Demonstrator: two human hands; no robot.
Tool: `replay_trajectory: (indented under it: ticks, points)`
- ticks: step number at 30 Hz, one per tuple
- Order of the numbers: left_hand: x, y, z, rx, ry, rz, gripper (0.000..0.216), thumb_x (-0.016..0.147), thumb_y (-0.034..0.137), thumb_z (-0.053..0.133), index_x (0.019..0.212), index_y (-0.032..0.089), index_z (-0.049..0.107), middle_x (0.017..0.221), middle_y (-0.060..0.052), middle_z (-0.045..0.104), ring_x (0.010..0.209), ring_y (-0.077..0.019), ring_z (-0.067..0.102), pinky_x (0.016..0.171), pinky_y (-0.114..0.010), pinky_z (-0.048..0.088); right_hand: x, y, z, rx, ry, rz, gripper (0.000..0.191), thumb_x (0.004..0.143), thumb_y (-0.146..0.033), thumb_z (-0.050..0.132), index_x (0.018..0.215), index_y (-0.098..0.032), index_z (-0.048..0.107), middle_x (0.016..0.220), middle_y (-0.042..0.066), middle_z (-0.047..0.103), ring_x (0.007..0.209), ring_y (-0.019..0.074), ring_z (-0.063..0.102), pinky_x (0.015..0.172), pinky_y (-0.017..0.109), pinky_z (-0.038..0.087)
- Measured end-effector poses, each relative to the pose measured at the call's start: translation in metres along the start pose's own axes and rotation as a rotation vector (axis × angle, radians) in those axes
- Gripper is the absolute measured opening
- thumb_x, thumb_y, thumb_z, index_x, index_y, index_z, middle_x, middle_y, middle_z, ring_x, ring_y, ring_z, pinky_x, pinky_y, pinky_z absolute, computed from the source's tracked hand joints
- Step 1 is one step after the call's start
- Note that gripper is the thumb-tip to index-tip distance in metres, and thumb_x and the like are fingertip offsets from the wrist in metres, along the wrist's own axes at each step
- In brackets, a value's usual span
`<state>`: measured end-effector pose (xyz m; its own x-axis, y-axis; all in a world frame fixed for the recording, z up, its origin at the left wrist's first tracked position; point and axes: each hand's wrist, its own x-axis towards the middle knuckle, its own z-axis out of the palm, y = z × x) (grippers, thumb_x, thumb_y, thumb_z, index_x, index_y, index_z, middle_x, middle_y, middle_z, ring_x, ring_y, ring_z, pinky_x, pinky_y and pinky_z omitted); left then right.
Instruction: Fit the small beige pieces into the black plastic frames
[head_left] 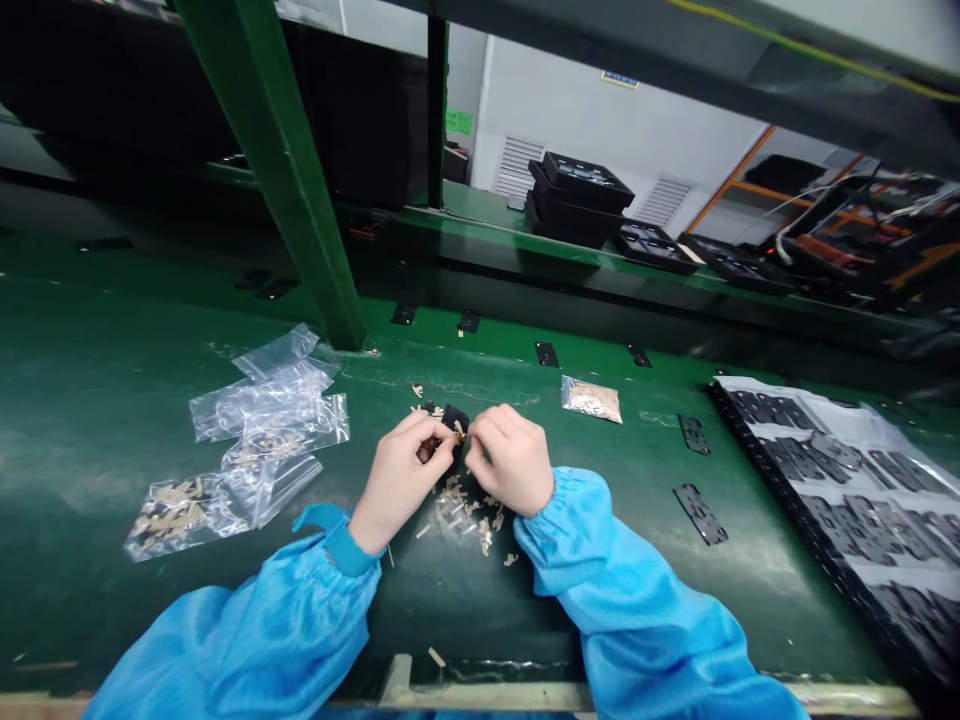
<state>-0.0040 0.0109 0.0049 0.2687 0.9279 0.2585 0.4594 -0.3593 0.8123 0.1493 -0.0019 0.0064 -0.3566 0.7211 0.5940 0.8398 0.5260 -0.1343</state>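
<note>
My left hand (401, 472) and my right hand (510, 458) meet over the green bench, both in blue sleeves. Together they pinch a small black part (454, 420), with a tiny tan piece at its top. The fingers of both hands are curled closed on it. Under the hands lies a loose heap of small tan pieces (465, 512). More tan bits lie scattered just beyond the black part.
Clear plastic bags (262, 415) lie at left, one holding tan pieces (176, 510). A small filled bag (591, 398) sits beyond my right hand. Flat black plates (699, 514) lie at right, beside a black tray (840, 490) of parts. A green post (300, 200) rises behind.
</note>
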Motion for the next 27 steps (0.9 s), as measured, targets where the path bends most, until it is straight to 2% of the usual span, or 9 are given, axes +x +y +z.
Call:
replay_trajectory:
  ticks: [5, 11, 14, 21, 27]
  points:
    - [0.000, 0.001, -0.005, -0.024, 0.020, 0.008, 0.015, 0.078, 0.018, 0.049, 0.065, 0.017, 0.056, 0.067, 0.002, 0.048, 0.063, -0.0117, 0.047, 0.057, -0.023, 0.035, 0.000, 0.004, -0.011, 0.128, -0.036, 0.063, 0.013, 0.068, -0.010, 0.045, 0.067, -0.018, 0.055, 0.071, 0.003, 0.056, 0.068, 0.0154, 0.048, 0.061, 0.027, 0.039]
    - [-0.003, 0.006, -0.004, 0.001, 0.006, 0.108, 0.013, 0.078, 0.013, 0.049, 0.068, 0.017, 0.056, 0.070, 0.001, 0.050, 0.069, -0.0118, 0.049, 0.063, -0.023, 0.037, 0.003, 0.001, -0.011, 0.341, -0.038, 0.118, 0.008, 0.080, -0.022, 0.051, 0.076, -0.018, 0.057, 0.078, 0.004, 0.058, 0.074, 0.0154, 0.053, 0.067, 0.027, 0.044]
    - [-0.003, 0.007, -0.003, 0.017, -0.002, 0.142, 0.013, 0.079, 0.012, 0.048, 0.069, 0.017, 0.056, 0.070, 0.001, 0.050, 0.070, -0.0119, 0.049, 0.065, -0.023, 0.037, 0.003, 0.002, -0.009, 0.397, -0.037, 0.106, 0.010, 0.083, -0.021, 0.050, 0.076, -0.018, 0.056, 0.077, 0.004, 0.058, 0.074, 0.0149, 0.054, 0.067, 0.027, 0.045]
    - [-0.003, 0.004, -0.006, -0.015, -0.022, 0.121, 0.013, 0.078, 0.014, 0.049, 0.068, 0.017, 0.056, 0.070, 0.001, 0.049, 0.069, -0.0124, 0.049, 0.065, -0.024, 0.037, 0.005, 0.011, -0.011, 0.454, -0.102, 0.017, 0.012, 0.086, -0.019, 0.045, 0.078, -0.019, 0.054, 0.078, 0.004, 0.058, 0.074, 0.0143, 0.054, 0.067, 0.027, 0.046]
    - [-0.002, 0.002, -0.010, -0.051, -0.016, 0.071, 0.013, 0.077, 0.014, 0.048, 0.067, 0.018, 0.055, 0.069, 0.001, 0.048, 0.066, -0.0121, 0.047, 0.060, -0.024, 0.036, 0.007, 0.012, -0.016, 0.367, -0.073, 0.031, 0.014, 0.082, -0.014, 0.042, 0.071, -0.019, 0.051, 0.071, 0.003, 0.055, 0.068, 0.0139, 0.051, 0.063, 0.026, 0.044]
